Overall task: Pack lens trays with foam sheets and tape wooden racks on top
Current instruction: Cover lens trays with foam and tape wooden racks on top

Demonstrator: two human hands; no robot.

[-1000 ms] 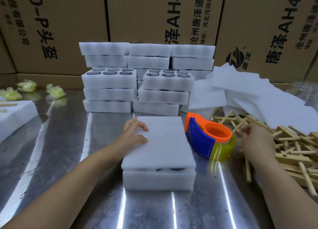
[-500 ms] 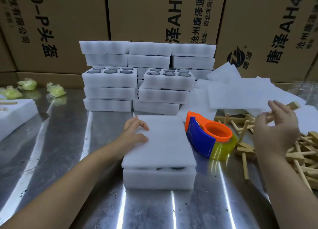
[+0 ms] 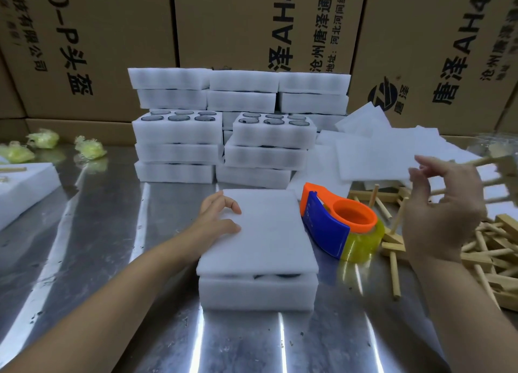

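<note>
Judging from the foam sheet [image 3: 260, 232] pressed onto the tray [image 3: 258, 291] by the relaxed, near-flat left hand [image 3: 215, 218], the wooden rack [image 3: 501, 162] pinched in the raised right hand [image 3: 443, 213] is next to be laid squarely on top.

Printed cardboard cartons [image 3: 252, 25] line the wall behind a shiny steel table [image 3: 84, 232].

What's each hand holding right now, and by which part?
Right hand holds a blurred wooden rack by its left end. Left hand only rests on the foam sheet's left edge.
</note>
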